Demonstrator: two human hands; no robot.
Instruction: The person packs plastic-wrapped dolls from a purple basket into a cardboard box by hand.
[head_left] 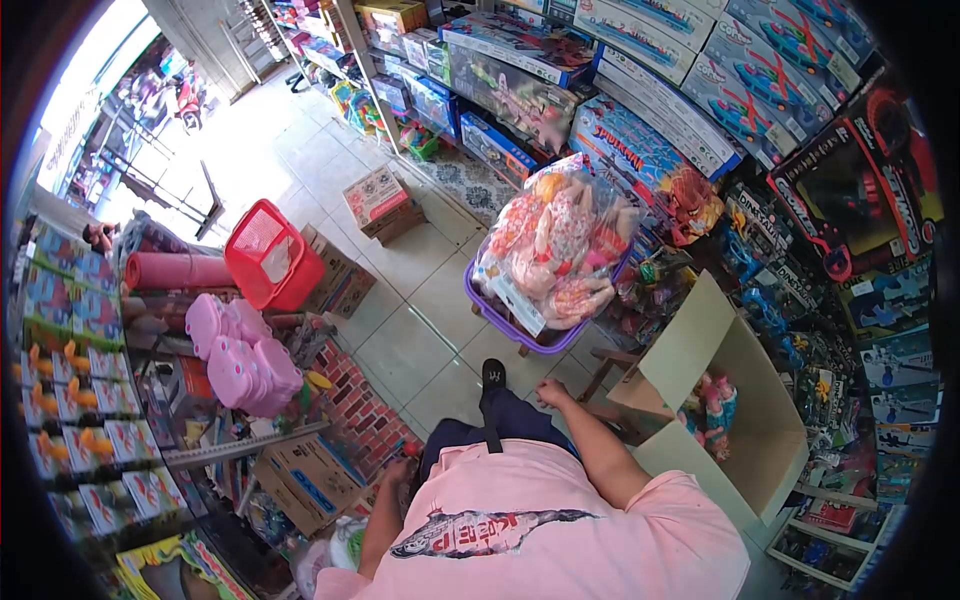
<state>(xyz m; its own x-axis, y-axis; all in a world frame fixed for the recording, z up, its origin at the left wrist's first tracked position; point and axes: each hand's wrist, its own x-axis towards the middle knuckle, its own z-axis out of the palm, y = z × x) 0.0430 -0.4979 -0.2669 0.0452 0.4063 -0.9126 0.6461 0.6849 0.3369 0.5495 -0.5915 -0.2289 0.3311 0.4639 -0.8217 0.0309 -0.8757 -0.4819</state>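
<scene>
My right hand (550, 393) hangs beside my thigh with its fingers curled and nothing visible in it. Just beyond it, a purple basket (520, 340) holds dolls in clear plastic bags (560, 240). To its right stands an open cardboard box (770, 430) with several dolls (718, 410) inside. My left hand (402, 467) is low on the left, beside a small red object (411, 449) near the brick-patterned sheet (370, 400). Its fingers are too small and unclear to read, and whether it touches the red object cannot be seen.
Boxed toys (650, 150) fill shelves ahead and right. A red basket (270, 250), a pink roll (180, 271) and pink cloud-shaped items (245, 360) stand left. A small carton (380, 200) sits on the tiled floor (400, 340). Hanging toy packs (80, 390) line the far left.
</scene>
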